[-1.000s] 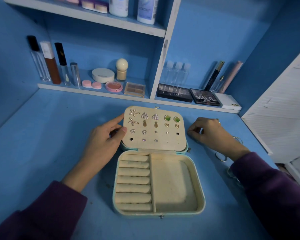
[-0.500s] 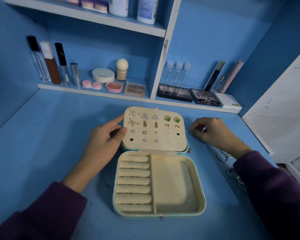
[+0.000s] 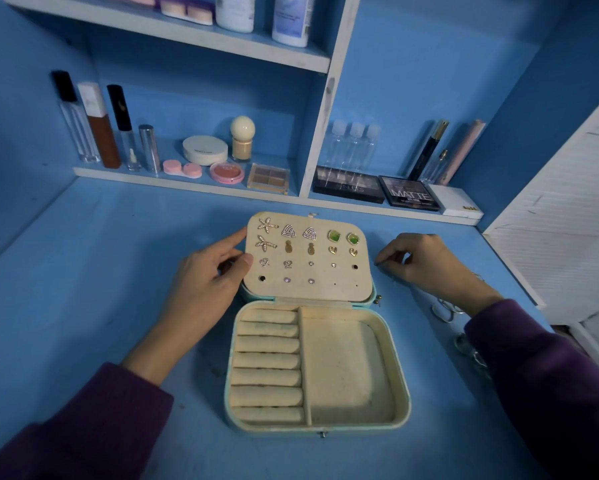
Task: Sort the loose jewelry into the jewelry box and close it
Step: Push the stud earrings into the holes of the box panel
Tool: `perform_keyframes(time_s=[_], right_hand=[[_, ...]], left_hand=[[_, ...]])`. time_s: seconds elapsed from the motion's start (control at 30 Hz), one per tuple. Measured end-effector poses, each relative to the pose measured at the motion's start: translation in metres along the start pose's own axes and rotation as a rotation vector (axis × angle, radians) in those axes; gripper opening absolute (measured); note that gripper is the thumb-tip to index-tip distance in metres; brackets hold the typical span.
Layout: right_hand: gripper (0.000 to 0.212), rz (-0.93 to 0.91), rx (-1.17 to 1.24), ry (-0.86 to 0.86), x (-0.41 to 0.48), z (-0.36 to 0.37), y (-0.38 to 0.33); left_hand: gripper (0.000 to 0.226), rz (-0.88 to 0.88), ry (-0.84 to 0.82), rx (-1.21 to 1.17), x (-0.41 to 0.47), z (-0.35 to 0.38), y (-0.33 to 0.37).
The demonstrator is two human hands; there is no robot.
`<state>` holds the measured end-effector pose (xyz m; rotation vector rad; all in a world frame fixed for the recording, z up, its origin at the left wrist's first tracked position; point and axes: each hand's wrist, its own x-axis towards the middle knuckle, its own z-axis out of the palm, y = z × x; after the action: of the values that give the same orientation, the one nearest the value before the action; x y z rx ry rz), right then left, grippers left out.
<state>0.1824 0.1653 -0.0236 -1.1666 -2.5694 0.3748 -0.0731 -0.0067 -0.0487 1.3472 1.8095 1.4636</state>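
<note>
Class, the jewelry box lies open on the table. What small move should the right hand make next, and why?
Probably the right hand should lift the small dark piece at its fingers toward an empty hole in the earring panel, which the left hand steadies.
</note>
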Motion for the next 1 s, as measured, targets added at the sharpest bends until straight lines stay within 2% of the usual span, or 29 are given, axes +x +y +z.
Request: perform_keyframes(time_s=[0.63, 1.0], right_hand=[[0.009, -0.02, -0.012, -0.021, 0.002, 0.0, -0.004], [0.02, 0.023, 0.033, -0.055, 0.002, -0.002, -0.012]], left_hand=[[0.042, -0.01, -0.003, -0.005, -0.001, -0.001, 0.003], [0.043, 0.0, -0.01, -0.031, -0.001, -0.001, 0.004]])
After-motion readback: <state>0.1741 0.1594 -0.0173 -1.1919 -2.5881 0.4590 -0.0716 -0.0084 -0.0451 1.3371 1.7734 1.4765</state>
